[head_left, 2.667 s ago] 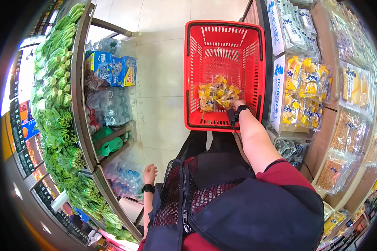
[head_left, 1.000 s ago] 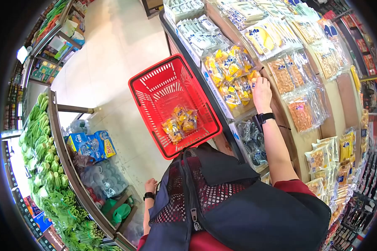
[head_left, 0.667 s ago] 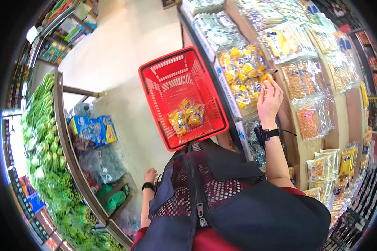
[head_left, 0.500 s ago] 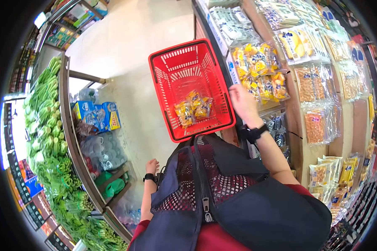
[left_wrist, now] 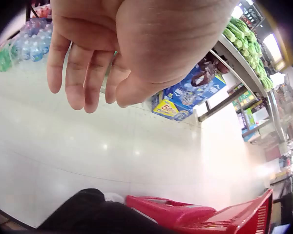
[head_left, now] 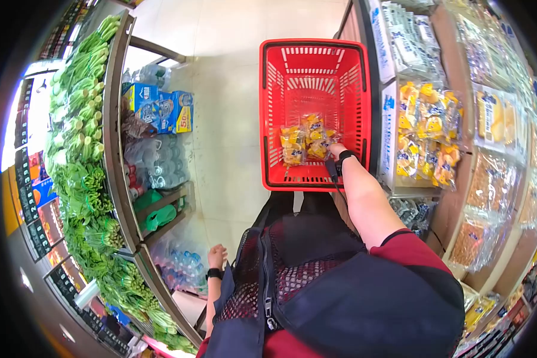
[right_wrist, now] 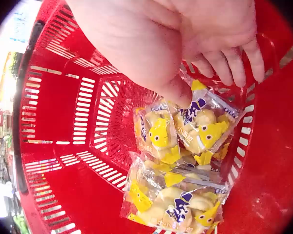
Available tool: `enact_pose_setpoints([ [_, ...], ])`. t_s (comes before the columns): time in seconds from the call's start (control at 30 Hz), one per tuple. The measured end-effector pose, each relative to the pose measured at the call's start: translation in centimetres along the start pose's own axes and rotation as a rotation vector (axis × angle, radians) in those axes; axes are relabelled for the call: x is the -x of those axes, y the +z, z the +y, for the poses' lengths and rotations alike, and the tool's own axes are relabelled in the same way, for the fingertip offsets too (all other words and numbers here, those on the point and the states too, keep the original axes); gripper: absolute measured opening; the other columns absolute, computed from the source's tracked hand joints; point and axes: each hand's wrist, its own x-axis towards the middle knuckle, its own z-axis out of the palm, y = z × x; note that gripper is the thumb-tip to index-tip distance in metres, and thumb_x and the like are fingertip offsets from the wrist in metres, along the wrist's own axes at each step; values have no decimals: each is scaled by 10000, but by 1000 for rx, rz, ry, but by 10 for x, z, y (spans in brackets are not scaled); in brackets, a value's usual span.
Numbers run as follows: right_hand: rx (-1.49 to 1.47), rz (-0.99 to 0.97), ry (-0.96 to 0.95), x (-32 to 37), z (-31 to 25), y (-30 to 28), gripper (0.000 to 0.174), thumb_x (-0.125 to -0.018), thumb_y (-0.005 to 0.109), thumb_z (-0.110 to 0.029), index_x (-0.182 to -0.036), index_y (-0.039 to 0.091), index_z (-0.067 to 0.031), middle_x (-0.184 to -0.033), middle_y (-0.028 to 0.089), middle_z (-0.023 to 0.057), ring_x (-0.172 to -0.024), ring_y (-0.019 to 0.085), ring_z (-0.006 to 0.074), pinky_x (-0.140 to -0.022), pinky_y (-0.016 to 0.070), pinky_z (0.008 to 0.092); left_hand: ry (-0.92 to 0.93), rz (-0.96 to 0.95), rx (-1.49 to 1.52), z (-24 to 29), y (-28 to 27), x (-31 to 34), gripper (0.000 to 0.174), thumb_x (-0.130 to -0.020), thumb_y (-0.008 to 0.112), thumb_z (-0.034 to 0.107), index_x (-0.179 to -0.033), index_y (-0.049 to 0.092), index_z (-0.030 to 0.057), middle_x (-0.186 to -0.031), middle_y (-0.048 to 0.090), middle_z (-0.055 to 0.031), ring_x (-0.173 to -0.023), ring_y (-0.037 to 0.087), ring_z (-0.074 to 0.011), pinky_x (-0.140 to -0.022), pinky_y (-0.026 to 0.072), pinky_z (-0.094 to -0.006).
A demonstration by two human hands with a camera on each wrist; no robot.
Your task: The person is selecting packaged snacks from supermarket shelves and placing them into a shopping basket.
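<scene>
My right hand is inside the red shopping basket, reaching down with fingers mostly straight. Its thumb overlaps the top of a clear bag of small breads with yellow cartoon prints. Two similar packs, a smaller-looking bread bag and a bread bag nearer the wrist camera, lie against it at the basket's near end. In the head view the right hand sits at that right-hand bag's edge. My left hand hangs by my side over the floor, fingers loose and holding nothing; its palm fills the top of the left wrist view.
A shelf on the right bears bread bags like those in the basket, white packets and flat crackers. To the left, leafy greens top a rack, with blue boxes and bottled drinks below.
My right hand has left the yellow bread bags on the shelf, crossed the basket's right rim and gone down into it. The view has turned left. My left hand still hangs loose.
</scene>
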Motion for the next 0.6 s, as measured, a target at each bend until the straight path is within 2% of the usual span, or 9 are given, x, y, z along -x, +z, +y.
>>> enact_pose_setpoints([
  [0.1,11,-98,41,-40,10,11,381,-751,626,-94,-1104,514,-3,-865,587,135,-772,577,266,-631,462,405,-71,37,-210,-7,-8,38,286,-849,558,218,-1097,538,76,-896,644,-76,-684,607,-146,-545,474,-273],
  [0.13,-218,-96,-34,-50,18,15,356,-753,616,-94,-1086,524,-11,-864,588,132,-767,582,270,-612,463,398,-78,47,-209,-33,-18,31,286,-849,558,218,-1097,538,76,-896,644,-76,-684,607,-146,-545,474,-273],
  [0.2,-589,-189,-90,-113,55,24,247,-764,579,-88,-1003,561,-31,-808,589,110,-697,592,263,-546,455,386,-129,-173,215,-82,-34,7,294,-856,550,221,-1109,529,73,-889,645,-79,-680,613,-149,-544,479,-273],
  [0.3,-209,12,68,-82,31,24,228,-772,556,-80,-995,559,-37,-753,589,100,-651,602,250,-526,462,383,-85,-48,15,-58,-22,26,300,-862,541,217,-1122,523,68,-894,643,-76,-689,613,-150,-541,477,-272],
  [0.33,-277,107,147,-80,32,38,268,-733,576,-142,-937,625,25,-802,644,162,-695,636,301,-629,503,380,-87,-47,17,-40,-18,33,300,-862,541,217,-1122,523,68,-894,643,-76,-689,613,-150,-541,477,-272],
  [0.4,-207,134,98,-81,26,28,250,-760,555,-131,-966,591,6,-801,627,156,-683,626,289,-575,490,391,-45,2,-169,-13,-11,35,310,-862,541,210,-1133,518,61,-912,640,-75,-701,604,-142,-554,471,-269],
  [0.47,-142,168,50,-76,22,20,235,-786,534,-119,-995,557,-12,-800,611,150,-671,616,277,-520,476,401,-34,4,-72,2,-4,28,313,-860,543,210,-1134,520,59,-922,637,-74,-711,600,-139,-566,469,-266],
  [0.57,-148,311,18,-1,-17,13,254,-788,517,-131,-994,553,12,-909,612,189,-752,618,316,-534,486,418,-19,7,-1,29,6,17,324,-855,546,212,-1137,525,53,-933,632,-72,-731,593,-131,-595,465,-259],
  [0.6,-122,391,-71,40,-32,9,279,-778,511,-150,-985,576,26,-957,610,218,-873,596,336,-668,470,427,-12,-3,-8,35,9,13,326,-853,546,209,-1138,525,51,-928,632,-72,-728,592,-131,-594,465,-258],
])
